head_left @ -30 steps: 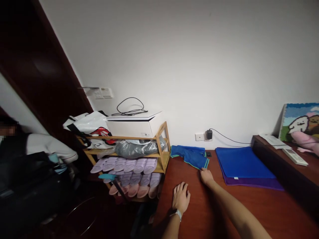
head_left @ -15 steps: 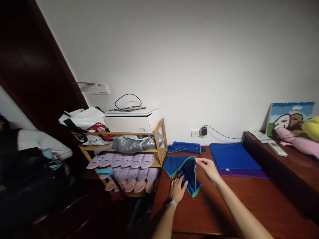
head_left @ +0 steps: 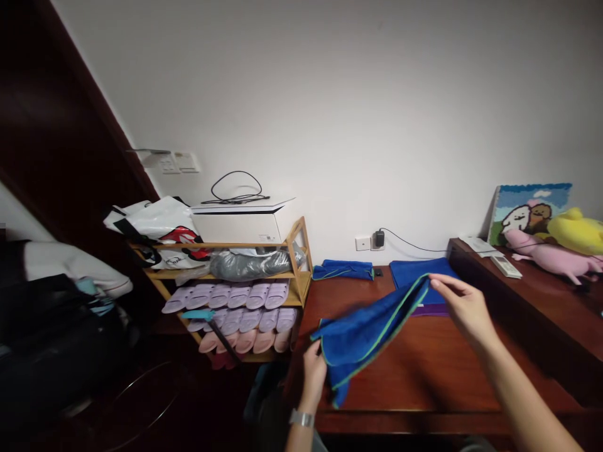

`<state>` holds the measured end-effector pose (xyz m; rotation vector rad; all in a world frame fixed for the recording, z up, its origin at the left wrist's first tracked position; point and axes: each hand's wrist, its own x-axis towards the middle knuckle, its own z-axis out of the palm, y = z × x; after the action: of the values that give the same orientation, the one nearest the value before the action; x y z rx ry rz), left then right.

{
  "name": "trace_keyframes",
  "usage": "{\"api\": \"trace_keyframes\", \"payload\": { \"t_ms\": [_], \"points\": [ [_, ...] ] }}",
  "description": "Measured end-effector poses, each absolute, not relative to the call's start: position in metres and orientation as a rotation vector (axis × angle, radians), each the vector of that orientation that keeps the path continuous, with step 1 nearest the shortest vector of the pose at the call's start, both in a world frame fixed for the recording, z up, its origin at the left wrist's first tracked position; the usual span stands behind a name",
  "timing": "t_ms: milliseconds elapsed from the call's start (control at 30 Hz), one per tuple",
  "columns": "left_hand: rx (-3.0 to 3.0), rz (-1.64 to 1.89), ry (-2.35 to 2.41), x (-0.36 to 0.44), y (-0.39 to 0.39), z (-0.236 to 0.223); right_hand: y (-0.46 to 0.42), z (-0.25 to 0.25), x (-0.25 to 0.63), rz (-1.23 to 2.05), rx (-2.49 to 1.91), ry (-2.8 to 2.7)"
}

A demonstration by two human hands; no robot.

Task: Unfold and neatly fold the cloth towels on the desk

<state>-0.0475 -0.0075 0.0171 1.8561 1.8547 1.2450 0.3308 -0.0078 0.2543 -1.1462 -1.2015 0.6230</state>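
Note:
A blue cloth with a green edge (head_left: 367, 333) hangs stretched between my two hands above the red-brown table (head_left: 424, 376). My left hand (head_left: 313, 373) grips its lower left corner near the table's front left edge. My right hand (head_left: 464, 307) pinches the upper right corner, raised over the table's middle. Another crumpled blue cloth (head_left: 343, 270) lies at the back left by the wall. Behind the held cloth, a flat stack of folded blue and purple cloths (head_left: 414, 271) rests on the table.
A wooden shoe rack (head_left: 245, 295) with slippers, bags and a white box (head_left: 242, 221) stands left of the table. A charger (head_left: 378, 238) is plugged into the wall. A raised shelf (head_left: 527, 282) at right carries plush toys, a remote and a picture. Another person sits at far left.
My right hand picked a blue cloth up from the back pile and drew it right and up. My left hand took its other corner, spreading it out above the table.

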Motion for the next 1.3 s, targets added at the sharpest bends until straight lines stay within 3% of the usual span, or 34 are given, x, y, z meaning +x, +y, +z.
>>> {"api": "trace_keyframes", "payload": {
  "t_ms": [200,467,667,800,1100,1300],
  "points": [
    [1.454,1.715,1.733,-0.094,-0.004,0.073,-0.025,0.245,0.370,0.391,-1.254,-1.071],
    [2.201,0.820,1.851,-0.052,-0.055,-0.016,-0.037,0.160,0.415,0.470,-1.396,-1.461],
    [2.304,0.765,1.927,-0.082,-0.044,-0.010,-0.065,0.146,0.463,0.290,-1.511,-1.472],
    [2.254,0.942,1.763,-0.104,-0.022,0.041,-0.070,0.176,0.484,0.145,-1.561,-1.478],
    [1.960,1.510,1.664,-0.113,0.021,0.257,-0.062,0.298,0.518,0.176,-1.611,-1.140],
    [1.907,1.745,1.688,-0.118,-0.003,0.303,-0.089,0.314,0.510,0.337,-1.323,-0.688]
  ]
}}
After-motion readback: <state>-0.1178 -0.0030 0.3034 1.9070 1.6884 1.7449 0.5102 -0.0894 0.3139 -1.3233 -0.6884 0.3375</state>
